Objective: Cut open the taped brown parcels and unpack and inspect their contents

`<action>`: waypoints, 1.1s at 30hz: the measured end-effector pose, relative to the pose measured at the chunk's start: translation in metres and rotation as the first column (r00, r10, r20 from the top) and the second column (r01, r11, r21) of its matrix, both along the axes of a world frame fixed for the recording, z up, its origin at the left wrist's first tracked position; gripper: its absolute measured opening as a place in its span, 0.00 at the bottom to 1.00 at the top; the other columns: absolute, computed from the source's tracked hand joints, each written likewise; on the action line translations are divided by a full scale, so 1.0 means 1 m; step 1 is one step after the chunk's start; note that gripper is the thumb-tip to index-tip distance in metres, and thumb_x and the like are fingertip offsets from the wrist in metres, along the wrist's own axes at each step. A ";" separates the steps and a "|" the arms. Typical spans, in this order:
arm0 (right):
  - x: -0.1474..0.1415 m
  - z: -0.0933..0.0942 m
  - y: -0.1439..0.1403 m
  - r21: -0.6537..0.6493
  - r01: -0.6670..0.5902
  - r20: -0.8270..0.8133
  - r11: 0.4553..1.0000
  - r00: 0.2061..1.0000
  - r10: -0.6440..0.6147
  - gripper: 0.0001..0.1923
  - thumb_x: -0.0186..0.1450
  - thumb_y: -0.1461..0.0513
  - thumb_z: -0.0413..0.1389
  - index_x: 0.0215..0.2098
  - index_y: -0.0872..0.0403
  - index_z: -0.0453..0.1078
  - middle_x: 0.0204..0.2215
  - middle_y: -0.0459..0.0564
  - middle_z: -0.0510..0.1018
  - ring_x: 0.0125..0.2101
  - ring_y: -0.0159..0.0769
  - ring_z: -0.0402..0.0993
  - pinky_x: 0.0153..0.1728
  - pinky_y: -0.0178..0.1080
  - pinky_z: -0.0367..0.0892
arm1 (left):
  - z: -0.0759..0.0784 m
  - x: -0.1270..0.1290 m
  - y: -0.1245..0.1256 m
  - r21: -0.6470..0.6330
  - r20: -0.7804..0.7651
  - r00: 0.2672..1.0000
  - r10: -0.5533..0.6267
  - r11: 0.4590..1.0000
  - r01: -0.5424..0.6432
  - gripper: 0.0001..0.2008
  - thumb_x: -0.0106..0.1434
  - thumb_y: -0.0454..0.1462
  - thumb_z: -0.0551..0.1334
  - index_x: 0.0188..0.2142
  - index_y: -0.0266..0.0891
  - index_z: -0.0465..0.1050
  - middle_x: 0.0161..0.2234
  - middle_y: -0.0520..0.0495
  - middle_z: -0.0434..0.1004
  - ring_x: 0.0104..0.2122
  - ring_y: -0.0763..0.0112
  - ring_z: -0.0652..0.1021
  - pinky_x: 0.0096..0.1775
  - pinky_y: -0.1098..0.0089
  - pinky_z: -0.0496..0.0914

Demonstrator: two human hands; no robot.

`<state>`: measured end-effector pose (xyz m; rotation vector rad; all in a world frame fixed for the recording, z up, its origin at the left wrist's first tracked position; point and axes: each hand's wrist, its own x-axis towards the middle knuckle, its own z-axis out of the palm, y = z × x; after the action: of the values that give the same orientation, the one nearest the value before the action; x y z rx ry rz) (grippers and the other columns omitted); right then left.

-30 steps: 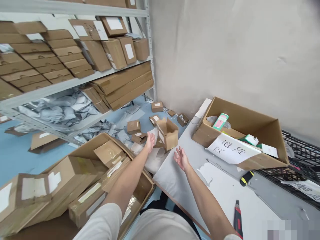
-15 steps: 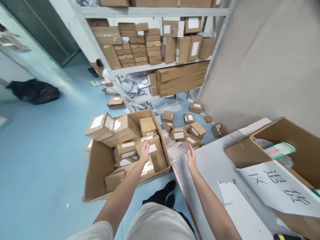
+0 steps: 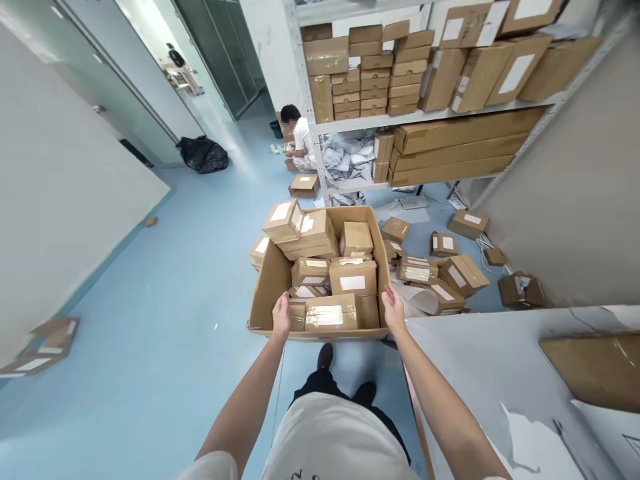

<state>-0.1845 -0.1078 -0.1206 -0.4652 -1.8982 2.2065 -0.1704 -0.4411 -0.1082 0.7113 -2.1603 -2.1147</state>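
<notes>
Sitting low in the middle of the frame, the open cardboard carton (image 3: 320,273) rests on the blue floor (image 3: 165,320), packed and overfilled with small taped parcels (image 3: 353,277). Your left hand (image 3: 281,319) lies on its near rim toward the left corner, and your right hand (image 3: 393,312) on the near right corner; whether the fingers are curled over the edge or merely resting there I cannot tell.

Judging by the load, you should expect real weight. The corrugated walls look stiff enough, but the near rim may bow, and the parcels stacked above the upper left corner look loose and could slide if the carton tilts. A lower hold under the 2 near corners would likely serve better than the rim.

To the right of the carton, scattered parcels (image 3: 460,273) crowd the floor, and the corner of the grey table (image 3: 475,353) juts in at lower right, just beside your right forearm. Beyond the carton, the shelving rack (image 3: 425,113) stands at the top, with a seated person (image 3: 299,137) next to it. Open floor lies to the left.
</notes>
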 end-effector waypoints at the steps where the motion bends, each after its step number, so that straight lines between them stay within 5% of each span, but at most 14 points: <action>1: -0.006 0.001 -0.007 0.015 -0.010 -0.002 1.000 1.000 0.010 0.36 0.55 0.47 0.58 0.56 0.57 0.63 0.59 0.60 0.64 0.59 0.44 0.60 0.60 0.47 0.53 | -0.001 -0.002 -0.006 0.019 -0.016 0.999 0.041 0.999 -0.041 0.34 0.63 0.56 0.49 0.61 0.37 0.57 0.63 0.39 0.55 0.62 0.59 0.58 0.61 0.60 0.55; 8: -0.068 0.006 -0.074 0.187 -0.112 -0.027 0.976 0.993 0.119 0.38 0.58 0.43 0.52 0.58 0.59 0.63 0.58 0.62 0.65 0.58 0.46 0.62 0.58 0.48 0.56 | -0.002 -0.056 -0.063 0.142 -0.130 0.987 0.093 0.987 -0.075 0.32 0.66 0.53 0.45 0.63 0.38 0.52 0.66 0.42 0.48 0.64 0.62 0.53 0.63 0.62 0.49; 13: -0.139 0.006 -0.140 0.278 -0.165 -0.049 0.946 0.982 0.185 0.38 0.59 0.41 0.50 0.58 0.57 0.64 0.57 0.59 0.67 0.58 0.46 0.61 0.59 0.51 0.54 | 0.000 -0.136 -0.128 0.175 -0.190 0.978 0.083 0.983 -0.049 0.31 0.68 0.53 0.41 0.64 0.41 0.49 0.67 0.47 0.45 0.65 0.67 0.50 0.63 0.66 0.47; 19: -0.230 0.010 -0.215 0.226 -0.179 -0.058 0.957 0.979 0.197 0.39 0.59 0.40 0.49 0.60 0.56 0.61 0.60 0.57 0.64 0.60 0.45 0.59 0.61 0.51 0.51 | 0.007 -0.231 -0.190 0.190 -0.188 0.982 -0.014 0.981 0.051 0.31 0.67 0.54 0.40 0.65 0.44 0.48 0.67 0.51 0.42 0.65 0.67 0.47 0.64 0.65 0.43; 27: -0.317 0.008 -0.279 0.220 -0.256 -0.027 0.941 0.963 0.269 0.38 0.59 0.40 0.50 0.60 0.53 0.61 0.60 0.52 0.64 0.61 0.45 0.56 0.62 0.49 0.48 | 0.005 -0.318 -0.216 0.238 -0.145 0.986 -0.085 0.964 0.118 0.36 0.65 0.58 0.35 0.65 0.43 0.48 0.67 0.50 0.44 0.65 0.69 0.48 0.63 0.67 0.45; 33: -0.361 -0.010 -0.304 0.146 -0.337 0.051 0.930 0.941 0.333 0.39 0.61 0.39 0.44 0.63 0.50 0.56 0.64 0.48 0.55 0.65 0.43 0.45 0.63 0.52 0.41 | -0.013 -0.364 -0.215 0.344 -0.019 0.987 -0.162 0.926 0.158 0.40 0.62 0.60 0.30 0.66 0.42 0.44 0.67 0.49 0.41 0.65 0.66 0.45 0.63 0.64 0.46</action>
<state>-0.5457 -0.4122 -0.1301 -0.1503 -2.2864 2.2305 -0.5343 -0.6562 -0.1209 0.5786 -1.9300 -2.6192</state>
